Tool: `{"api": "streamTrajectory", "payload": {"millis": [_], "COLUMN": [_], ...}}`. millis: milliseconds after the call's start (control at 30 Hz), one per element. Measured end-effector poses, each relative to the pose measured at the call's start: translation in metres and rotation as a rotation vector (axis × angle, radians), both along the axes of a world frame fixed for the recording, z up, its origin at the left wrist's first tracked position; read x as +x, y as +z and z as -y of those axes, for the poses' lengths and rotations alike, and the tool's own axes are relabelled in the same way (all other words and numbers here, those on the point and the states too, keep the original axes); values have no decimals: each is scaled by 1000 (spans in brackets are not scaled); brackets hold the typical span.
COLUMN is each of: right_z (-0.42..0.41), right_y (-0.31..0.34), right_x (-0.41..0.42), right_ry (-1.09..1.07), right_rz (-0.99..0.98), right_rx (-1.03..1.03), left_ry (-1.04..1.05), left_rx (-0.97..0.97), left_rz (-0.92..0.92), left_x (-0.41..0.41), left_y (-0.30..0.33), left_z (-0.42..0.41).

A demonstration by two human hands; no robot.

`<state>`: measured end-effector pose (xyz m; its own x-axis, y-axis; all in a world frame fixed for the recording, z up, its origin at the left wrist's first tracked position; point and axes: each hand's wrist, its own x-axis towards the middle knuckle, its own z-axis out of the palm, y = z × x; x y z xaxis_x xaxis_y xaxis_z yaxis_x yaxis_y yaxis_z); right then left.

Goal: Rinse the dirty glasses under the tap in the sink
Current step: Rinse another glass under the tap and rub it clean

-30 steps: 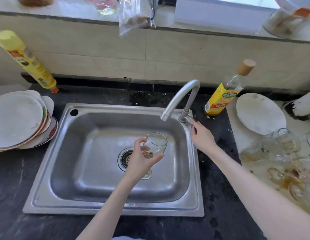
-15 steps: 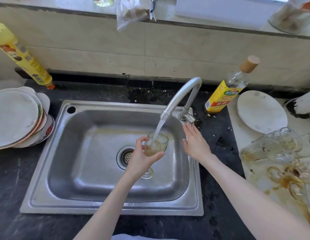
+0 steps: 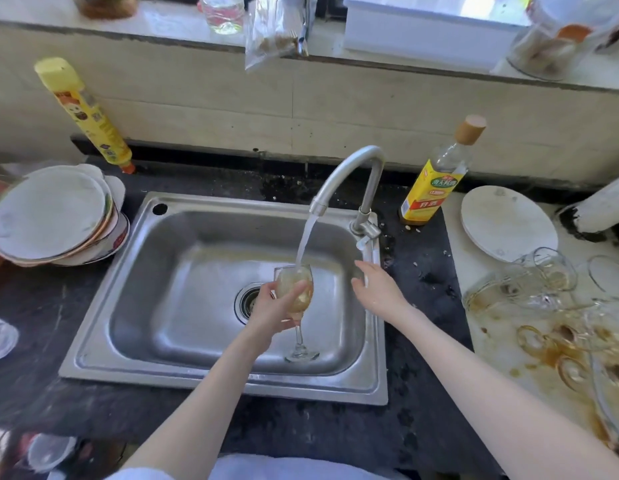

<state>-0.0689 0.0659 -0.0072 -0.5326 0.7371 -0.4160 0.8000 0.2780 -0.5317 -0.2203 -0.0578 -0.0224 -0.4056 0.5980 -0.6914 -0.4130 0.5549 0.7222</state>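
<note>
My left hand (image 3: 271,310) grips the bowl of a stemmed wine glass (image 3: 296,296), held upright over the steel sink (image 3: 183,271). Water streams from the curved tap (image 3: 349,171) into the glass, which holds cloudy brownish liquid. Its foot hangs just above the sink floor. My right hand (image 3: 377,289) hovers with relaxed fingers over the sink's right rim, below the tap handle (image 3: 366,233), holding nothing. Several dirty glasses (image 3: 543,282) lie on the stained counter at the right.
A stack of plates (image 3: 55,213) sits left of the sink. A yellow bottle (image 3: 84,112) leans on the back wall at left, an oil bottle (image 3: 436,185) stands right of the tap, and a white round board (image 3: 505,220) lies beyond it. The drain (image 3: 247,301) is open.
The tap was turned on and water now fills the glass. My right hand has left the tap handle and drawn back over the sink rim. The glass stands more upright under the stream.
</note>
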Motion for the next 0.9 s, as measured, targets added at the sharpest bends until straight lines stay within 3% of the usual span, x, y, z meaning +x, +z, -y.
{"api": "streamTrajectory", "payload": {"millis": [200,367,633,900], "right_z": [19,15,2,-5], "right_y": [19,29,28,17], "right_x": [18,5,-16,-32], "right_ry": [-100,-163,-127,-125], "right_rz": [-54,-101,-122,-219], "right_rx": [-360,-548,-514,-407], "left_ry": [298,487,562,549], "left_rx": [-104,-32,96,132], "left_rz": [606,827,832,619], "left_x": [7,8,-9,-37], "left_y": [-7,-18,-14,-8], "left_z": [5,-10,-31,-48]}}
